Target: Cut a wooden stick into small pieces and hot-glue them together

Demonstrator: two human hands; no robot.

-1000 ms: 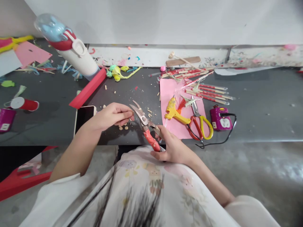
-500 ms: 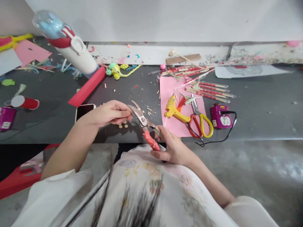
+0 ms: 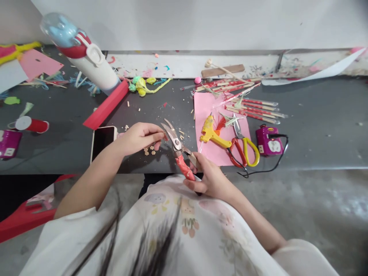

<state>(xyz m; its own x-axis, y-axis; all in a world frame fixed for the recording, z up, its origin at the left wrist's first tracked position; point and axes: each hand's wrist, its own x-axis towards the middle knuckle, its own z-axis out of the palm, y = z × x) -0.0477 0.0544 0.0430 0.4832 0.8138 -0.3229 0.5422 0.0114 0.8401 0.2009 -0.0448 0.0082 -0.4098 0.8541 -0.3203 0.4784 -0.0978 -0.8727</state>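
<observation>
Head view, right hand (image 3: 211, 176) gripping shears (image 3: 177, 144), pointing forward-left, left hand (image 3: 143, 137), grip unclear

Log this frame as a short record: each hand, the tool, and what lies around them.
Left hand: fingertips pinched beside the blades; anything held is too small to tell
Right hand: gripping the handles of the pruning shears
Shears: blades parted, one handle wrapped in red
Near left hand: flower-shaped pieces; smartphone, partly behind the forearm
Right side: yellow glue gun on pink sheet; scissors, one red and one yellow handle
Left back: water bottle
</observation>
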